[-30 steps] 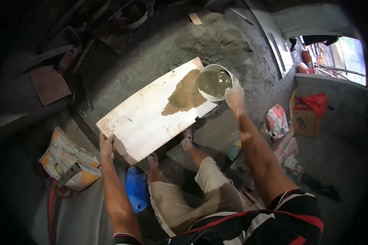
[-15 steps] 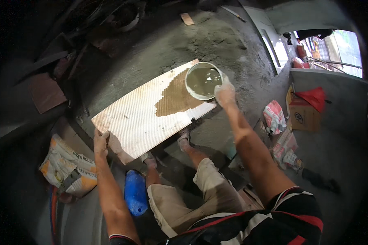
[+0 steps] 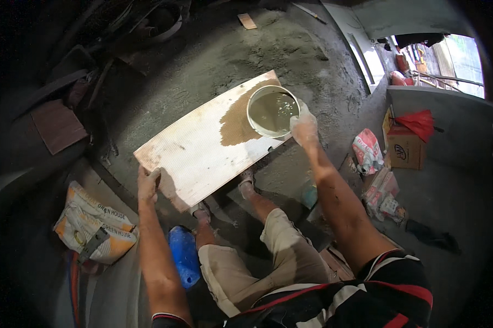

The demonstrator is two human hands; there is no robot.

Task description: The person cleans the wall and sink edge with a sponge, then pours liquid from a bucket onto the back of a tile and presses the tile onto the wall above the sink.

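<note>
My left hand (image 3: pixel 148 185) grips the near left corner of a large pale tile (image 3: pixel 186 158), its finely ribbed face turned up. The tile is held at a slant over the floor, above my feet. A wet brown-grey patch (image 3: pixel 234 123) covers part of its far right half. At that end my right hand (image 3: pixel 305 124) grasps the rim of a round white bucket (image 3: pixel 250 121). Greyish liquid (image 3: pixel 269 112) with bright reflections lies in the bucket, whose mouth tips toward me. The bucket hides part of the tile's right end.
Rough grey mortar (image 3: pixel 279 49) covers the floor beyond, with a small tile piece (image 3: pixel 247 21) on it. A blue container (image 3: pixel 184 257) lies by my leg. A printed sack (image 3: pixel 96 224) is at left; crumpled bags (image 3: pixel 368 151) and a cardboard box (image 3: pixel 406 148) stand at right.
The tile and my left hand have shifted to the right, so more of the wet patch lies under the bucket. My right hand still has the bucket, nearly in place.
</note>
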